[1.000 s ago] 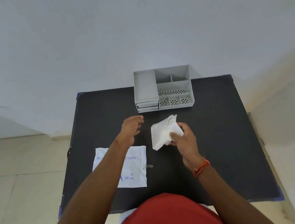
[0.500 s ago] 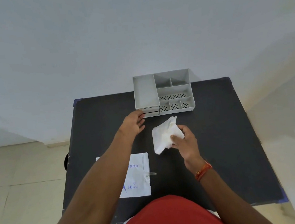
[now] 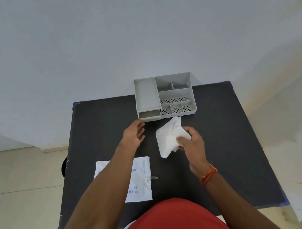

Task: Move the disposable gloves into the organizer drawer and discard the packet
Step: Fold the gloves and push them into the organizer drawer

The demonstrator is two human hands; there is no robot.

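A grey plastic organizer point(image 3: 175, 92) stands at the far edge of the black table point(image 3: 223, 125). Its drawer point(image 3: 149, 115) at the lower left is pulled out a little, and its inside looks bare. My left hand point(image 3: 133, 136) hovers just in front of the drawer with fingers apart, holding nothing. My right hand point(image 3: 192, 141) grips a bunch of white disposable gloves point(image 3: 169, 136) in front of the organizer's right half. The flat white packet point(image 3: 141, 181) with blue print lies near the table's front left, partly hidden under my left forearm.
A small clear strip point(image 3: 153, 177) lies beside the packet's right edge. The table stands against a pale wall, with tiled floor on the left and right. My red shirt covers the table's near edge.
My left hand reached to the organizer's drawer front and came back a little; the drawer now stands slightly pulled out. My right hand keeps holding the gloves in about the same place.
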